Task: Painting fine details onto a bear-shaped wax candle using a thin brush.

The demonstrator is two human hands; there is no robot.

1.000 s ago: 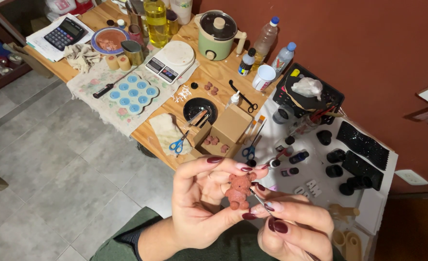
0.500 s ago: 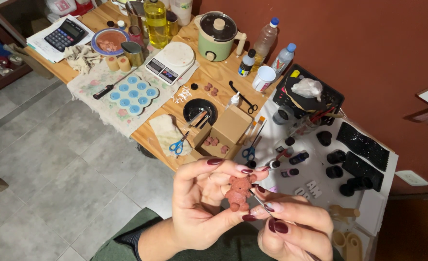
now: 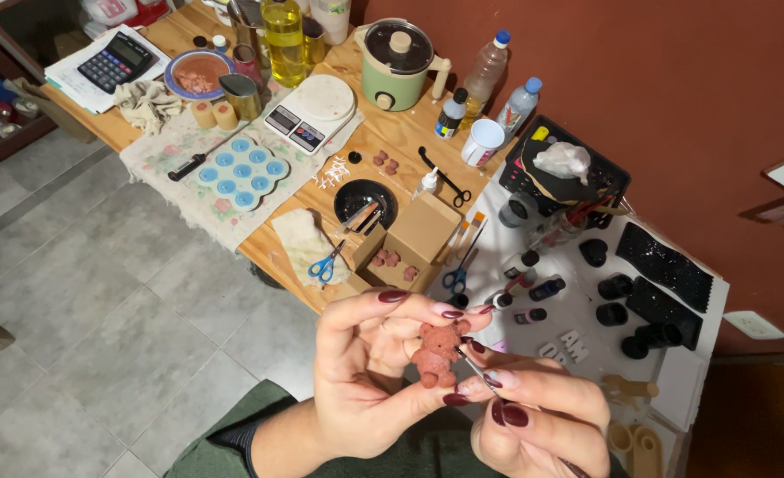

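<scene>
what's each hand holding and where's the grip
Left hand pinches the small brown bear figure by its sides; right hand holds a thin tool along its shaft.

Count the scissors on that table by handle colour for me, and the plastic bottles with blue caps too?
Blue-handled scissors: 2
Black-handled scissors: 1
Blue-capped plastic bottles: 2
Total: 5

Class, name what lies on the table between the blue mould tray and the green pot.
In the head view, a white kitchen scale lies between the blue mould tray and the green pot.
</scene>
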